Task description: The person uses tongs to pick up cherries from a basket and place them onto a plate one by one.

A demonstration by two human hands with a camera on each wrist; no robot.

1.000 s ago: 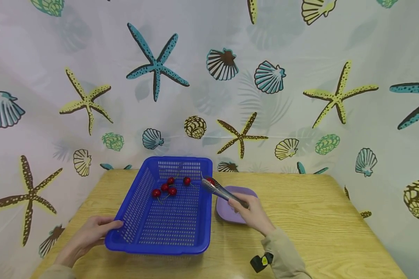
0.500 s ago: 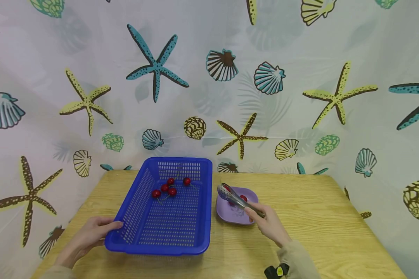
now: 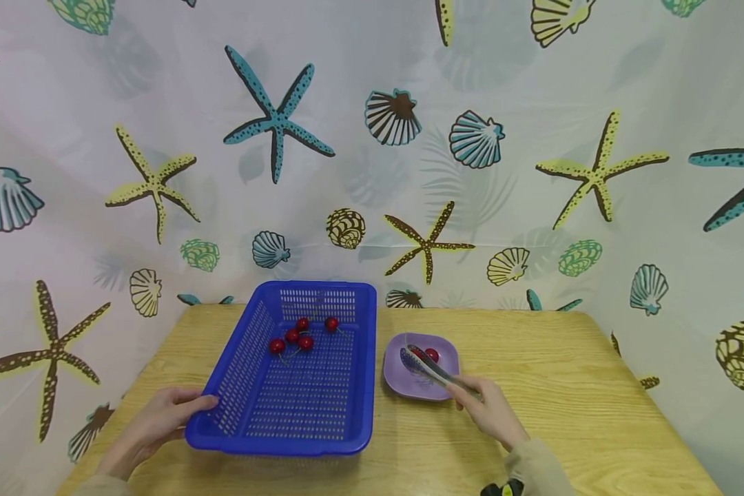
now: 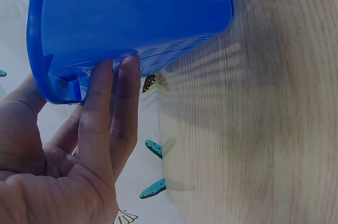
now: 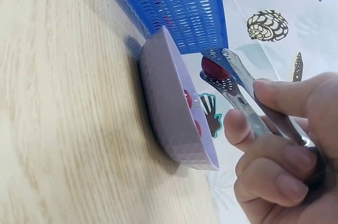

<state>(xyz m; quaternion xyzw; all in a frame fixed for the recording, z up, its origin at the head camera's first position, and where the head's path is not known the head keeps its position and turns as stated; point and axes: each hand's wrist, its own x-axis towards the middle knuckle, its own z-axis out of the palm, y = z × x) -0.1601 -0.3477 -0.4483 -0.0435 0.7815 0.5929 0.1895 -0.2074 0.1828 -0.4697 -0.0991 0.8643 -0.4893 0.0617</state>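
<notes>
My left hand (image 3: pixel 161 421) grips the blue plastic basket (image 3: pixel 273 446) at its near left corner, thumb over the rim and fingers against the outer wall. Several red cherries with stems, one of them a cherry (image 3: pixel 276 346) at the left, lie toward the basket's back. With my right hand (image 3: pixel 488 412) I hold metal tongs (image 3: pixel 440 375), whose perforated ends pinch a cherry (image 5: pixel 215 69). That cherry hangs above the rim of a purple bowl (image 5: pixel 169 97) in the right wrist view. Inside the bowl are other red cherries (image 3: pixel 432 355), partly hidden by its wall in the wrist view.
The bowl stands just right of the basket on a wooden table (image 3: pixel 552 413). A white curtain (image 3: pixel 502 83) printed with starfish and shells hangs behind the table and along both sides.
My right hand has carried the tongs and their cherry from over the basket's right rim, rightward and toward me, to over the purple bowl. My left hand and the basket have stayed put.
</notes>
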